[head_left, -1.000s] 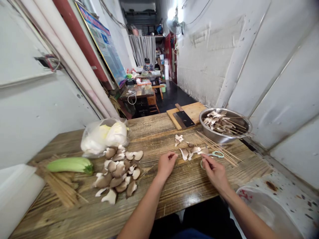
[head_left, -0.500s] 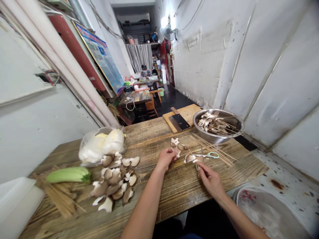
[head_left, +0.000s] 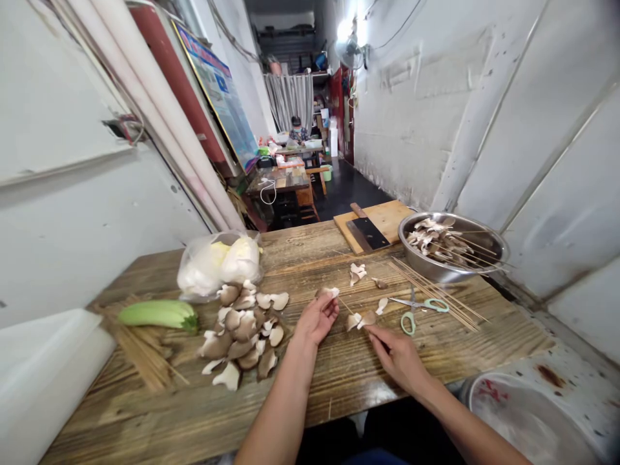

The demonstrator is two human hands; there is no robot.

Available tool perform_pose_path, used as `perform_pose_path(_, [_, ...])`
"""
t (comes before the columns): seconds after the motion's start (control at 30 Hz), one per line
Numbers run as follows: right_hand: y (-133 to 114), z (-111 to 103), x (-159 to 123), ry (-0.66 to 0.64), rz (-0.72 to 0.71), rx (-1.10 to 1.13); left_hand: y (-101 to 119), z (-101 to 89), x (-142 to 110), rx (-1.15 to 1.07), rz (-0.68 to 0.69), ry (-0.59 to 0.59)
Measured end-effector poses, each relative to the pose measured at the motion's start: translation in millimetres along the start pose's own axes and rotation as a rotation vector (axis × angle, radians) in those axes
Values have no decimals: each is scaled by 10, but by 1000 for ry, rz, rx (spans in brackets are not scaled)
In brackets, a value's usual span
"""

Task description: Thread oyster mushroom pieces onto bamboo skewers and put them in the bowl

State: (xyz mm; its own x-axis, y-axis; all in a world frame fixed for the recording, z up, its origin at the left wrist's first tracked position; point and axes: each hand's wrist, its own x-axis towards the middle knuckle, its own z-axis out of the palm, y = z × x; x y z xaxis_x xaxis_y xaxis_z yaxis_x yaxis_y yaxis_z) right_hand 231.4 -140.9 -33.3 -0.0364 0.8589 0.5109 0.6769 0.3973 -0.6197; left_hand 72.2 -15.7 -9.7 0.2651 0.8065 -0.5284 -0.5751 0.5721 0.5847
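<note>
Head view: skewer (head_left: pixel 345 305) low over the table, mushroom pieces (head_left: pixel 367 318) threaded on it, tip toward 10 o'clock. Right hand (head_left: pixel 398 356) at 4 o'clock of it, fingers pinched together at the skewer's lower end, against the threaded pieces. Left hand (head_left: pixel 316 320) at 9 o'clock, palm partly up, thumb and fingertips gripping a single mushroom piece (head_left: pixel 328 292) near the tip, other fingers loosely curled. That piece looks apart from the threaded ones.

Clock directions from skewer. Small loose piece (head_left: pixel 382 305) at 2, between skewer and scissors. Scissors (head_left: pixel 436 305) at 3, blades apart, green handles, flat on wooden table (head_left: pixel 339 381). More loose pieces (head_left: pixel 357 274) at 12. Spare skewers (head_left: pixel 438 294) fanned out around 3, beyond scissors. Cutting board (head_left: pixel 396 213) at 12, farther off, cleaver (head_left: pixel 369 233) lying on it. Metal bowl (head_left: pixel 426 266) at 2, filled skewers (head_left: pixel 438 240) inside, sticks poking over rim. Mushroom pile (head_left: pixel 245 329) at 9; plastic bag (head_left: pixel 220 266) with pale contents at 10, just behind pile. Green squash (head_left: pixel 155 314) at 9, past pile, resting on skewer bundle (head_left: pixel 145 358). Lined bin (head_left: pixel 520 413) at 4, below table edge.
</note>
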Motion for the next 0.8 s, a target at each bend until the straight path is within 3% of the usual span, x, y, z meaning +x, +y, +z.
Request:
perform_pose_path(0.1, [-15,-15,28,33,-10,-10,22,3,-11,61,101,-22])
perform_pose_path(0.2, [-8,-62,47,113,-1,-31,52,-18,-41,295,296,-28])
perform_pose_path(0.27, [9,-102,52,119,0,-37,71,-31,-70,417,347,-53])
perform_pose_path(0.37, [40,-152,40,75,-18,-25,92,-23,-112,467,335,-127])
perform_pose_path(0.57, [42,-186,-5,-59,-43,-13,114,16,-142,332,220,-198])
perform_pose_path(0.8, [12,-177,3,-94,-38,3,74,-23,-45,260,196,-90])
